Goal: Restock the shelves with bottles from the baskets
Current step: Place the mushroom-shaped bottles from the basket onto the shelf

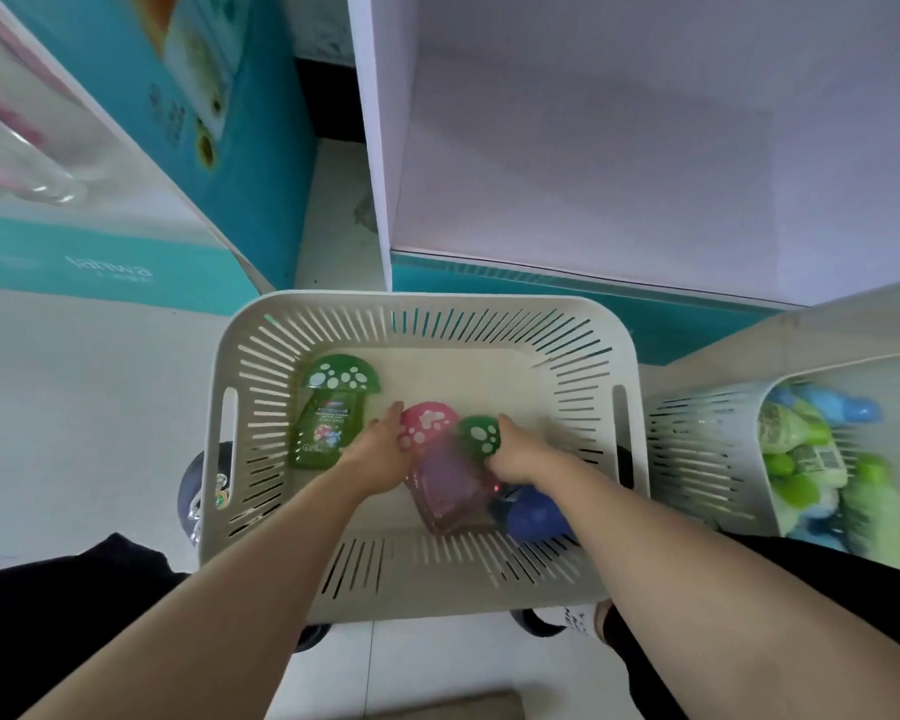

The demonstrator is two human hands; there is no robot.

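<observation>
We see a matt, off-white plastic basket (437, 302), glossy translucent plastic on the green bottle (328, 433) and pink bottle (448, 491), and a smooth matt white shelf (593, 148).

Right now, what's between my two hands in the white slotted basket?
Head view: a pink bottle with spotted mushroom cap lies between left hand and right hand, beside a green spotted cap.

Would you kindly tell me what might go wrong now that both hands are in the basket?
The left hand and right hand each seem to grip only a mushroom-shaped cap, on the pink bottle and a green bottle; a cap could slip or come loose. The pink bottle lies close against the blue bottle, so lifting it may drag that one along.
</observation>
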